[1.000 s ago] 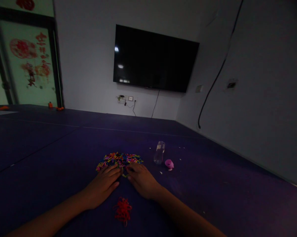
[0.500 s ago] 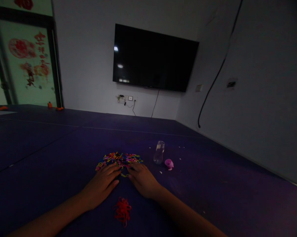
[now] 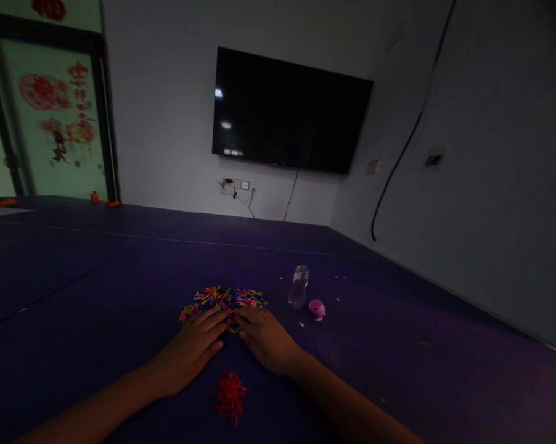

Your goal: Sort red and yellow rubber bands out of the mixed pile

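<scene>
A spread pile of many-coloured small elastic bands [image 3: 232, 296] lies on the dark purple surface in front of me. My left hand [image 3: 192, 348] rests at the pile's near left edge, palm down with fingers stretched out. On the near right edge lies my right hand [image 3: 266, 339], its fingers also extended. The fingertips of both hands touch the bands and almost meet, hiding part of the pile. Between my forearms, closer to me, is a small separate heap of red bands [image 3: 230, 394].
Right of the pile stands a clear bottle [image 3: 298, 288], beside a pink cap-like piece [image 3: 317, 309]. White scraps [image 3: 301, 324] are scattered around. A television [image 3: 291, 114] hangs on the wall beyond; a black cable [image 3: 393, 166] runs down the right wall. Small orange objects [image 3: 113, 203] sit far left.
My hands have come slightly closer together, narrowing the gap between the fingertips at the near edge of the pile. The red heap, bottle and pink piece stay put.
</scene>
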Action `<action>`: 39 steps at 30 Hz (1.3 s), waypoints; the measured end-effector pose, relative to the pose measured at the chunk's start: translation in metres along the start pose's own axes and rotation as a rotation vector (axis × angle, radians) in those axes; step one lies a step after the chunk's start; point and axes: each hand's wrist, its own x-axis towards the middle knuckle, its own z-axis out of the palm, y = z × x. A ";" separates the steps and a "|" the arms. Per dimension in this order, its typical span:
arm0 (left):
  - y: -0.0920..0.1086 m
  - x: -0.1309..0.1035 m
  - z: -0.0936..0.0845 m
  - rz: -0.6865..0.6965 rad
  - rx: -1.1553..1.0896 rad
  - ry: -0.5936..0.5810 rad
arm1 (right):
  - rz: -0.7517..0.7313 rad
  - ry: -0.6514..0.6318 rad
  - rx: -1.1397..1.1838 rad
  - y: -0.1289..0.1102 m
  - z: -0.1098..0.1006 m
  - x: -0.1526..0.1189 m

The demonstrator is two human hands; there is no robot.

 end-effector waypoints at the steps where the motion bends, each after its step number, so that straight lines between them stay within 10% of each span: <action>1: 0.001 0.000 -0.001 0.006 -0.004 -0.004 | -0.001 0.003 -0.001 0.000 0.000 0.000; 16: 0.008 0.006 -0.012 0.158 -0.130 0.116 | -0.094 -0.031 -0.030 -0.006 -0.006 0.000; 21: 0.011 0.006 -0.015 0.172 -0.160 0.189 | -0.226 0.131 -0.051 -0.005 -0.002 -0.002; 27: 0.016 0.006 -0.021 0.122 -0.204 0.158 | -0.372 0.316 -0.128 -0.014 0.004 -0.006; 39: -0.004 0.003 0.004 0.022 -0.053 -0.006 | -0.467 0.201 -0.099 -0.030 0.011 -0.010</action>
